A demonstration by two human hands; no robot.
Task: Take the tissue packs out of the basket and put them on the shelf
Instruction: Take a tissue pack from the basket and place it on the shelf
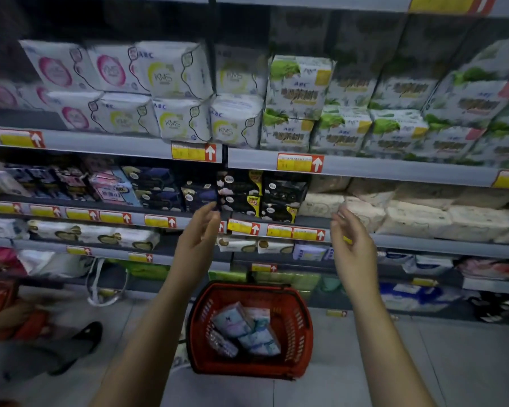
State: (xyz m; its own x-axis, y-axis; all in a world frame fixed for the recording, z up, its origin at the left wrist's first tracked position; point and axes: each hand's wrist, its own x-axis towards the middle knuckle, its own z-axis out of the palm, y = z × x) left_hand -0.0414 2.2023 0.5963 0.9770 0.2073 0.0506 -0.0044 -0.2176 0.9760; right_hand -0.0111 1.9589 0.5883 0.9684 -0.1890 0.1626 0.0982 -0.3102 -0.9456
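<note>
Red basket (296,333) on the floor (365,362) holds 3 or so tissue packs (241,324). Left hand (199,239) and right hand (354,248) are raised above it before the shelf (423,241), fingers (209,214) loose, gripping nothing.

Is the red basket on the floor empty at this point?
No, several tissue packs lie in a heap inside the red basket.

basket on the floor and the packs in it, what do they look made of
Red basket: looks like moulded hard plastic, judging by its slotted walls and dull sheen. Tissue packs: apparently thin printed plastic film over something soft; the pale wrap shows creases and faint gloss.
</note>
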